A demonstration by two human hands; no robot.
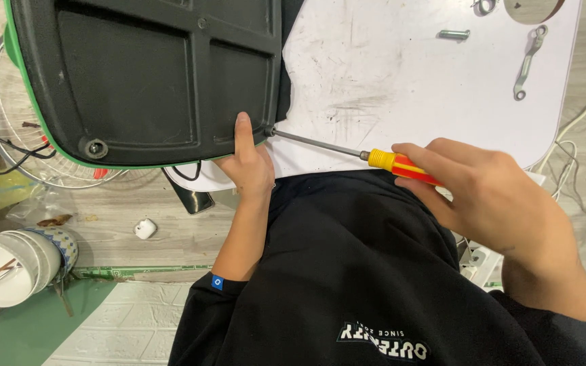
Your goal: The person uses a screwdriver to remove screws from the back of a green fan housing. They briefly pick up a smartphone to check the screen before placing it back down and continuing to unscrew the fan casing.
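Black moulded plastic housing (150, 74) with a green rim, lying back-side up, above and to the left of both hands, half off the white worktop (408, 88). Judged stiff and ribbed, bulky rather than heavy, likely to rock on its rounded edge; best steadied by pressing on the flat near the corner, not on the thin rim. White worktop scuffed and marked, stretching away beyond the right hand. Wire fan guard (15, 129) on the floor, left of the left hand, under the housing.

Left hand (249, 166) spread flat, nothing grasped, index finger laid up against the housing's lower right corner. Right hand (490, 193) curled closed round the yellow-and-red handle of the screwdriver (347, 150). Shaft thin, steel, rigid, angled up-left, tip seated at the corner just beside the left fingertip; screw itself too small to make out. Handle judged smooth, needing a firm wrap.

Small spanner (528, 62) and bolt (454, 34) far beyond the right hand.
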